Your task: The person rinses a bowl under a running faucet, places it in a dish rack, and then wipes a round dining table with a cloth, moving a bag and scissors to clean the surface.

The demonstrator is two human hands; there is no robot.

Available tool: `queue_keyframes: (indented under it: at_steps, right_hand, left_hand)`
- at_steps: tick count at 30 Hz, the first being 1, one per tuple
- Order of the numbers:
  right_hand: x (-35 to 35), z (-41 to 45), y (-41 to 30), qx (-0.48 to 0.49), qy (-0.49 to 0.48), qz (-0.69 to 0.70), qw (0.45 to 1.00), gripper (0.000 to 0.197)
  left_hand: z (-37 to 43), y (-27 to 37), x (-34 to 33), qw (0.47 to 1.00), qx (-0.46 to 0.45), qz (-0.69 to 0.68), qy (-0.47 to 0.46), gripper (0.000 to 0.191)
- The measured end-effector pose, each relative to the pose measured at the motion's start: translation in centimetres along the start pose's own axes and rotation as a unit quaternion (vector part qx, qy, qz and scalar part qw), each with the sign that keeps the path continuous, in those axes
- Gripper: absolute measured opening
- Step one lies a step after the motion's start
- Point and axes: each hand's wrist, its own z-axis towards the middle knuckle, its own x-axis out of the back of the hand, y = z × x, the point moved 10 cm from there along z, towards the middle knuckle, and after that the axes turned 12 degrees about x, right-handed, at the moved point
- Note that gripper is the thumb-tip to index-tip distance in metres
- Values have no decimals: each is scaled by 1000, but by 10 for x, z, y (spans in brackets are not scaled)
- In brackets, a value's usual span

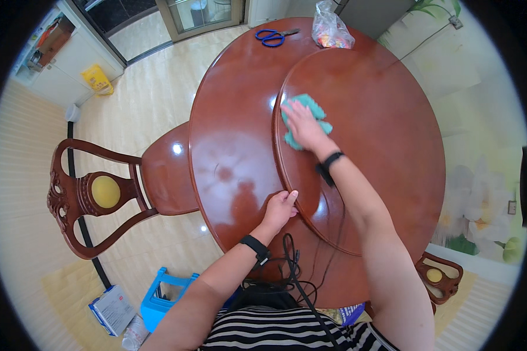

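Note:
Under my right hand [305,125] a teal cloth [317,109] lies pressed flat on a round reddish-brown wooden turntable top [377,131], close to its left rim. The fingers are spread over the cloth, and its edges show around them. My left hand [283,208] grips the rim of the turntable top, thumb above and the other fingers curled at the side. Beneath, the larger round wooden table [232,109] shows a glossy surface with reflections. The turntable top sits off-centre, towards the table's right side.
Blue-handled scissors [272,37] and a clear plastic bag of colourful items [331,30] lie at the far edge. Black cables [292,259] hang before my body. A carved wooden chair [167,171] stands left; a blue plastic stool [158,302] and a box [113,309] are lower left.

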Motion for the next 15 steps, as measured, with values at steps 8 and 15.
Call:
queue_keyframes:
  at_steps: [8,15]
  right_hand:
    - [-13,2,-9,28,9,29,999,52]
    - [23,-132,-134,35,-146,186,971,47]
  left_hand:
    - [8,-9,4,999,0,33,24,34]
    - [11,-2,13,988,-123,68,69,37]
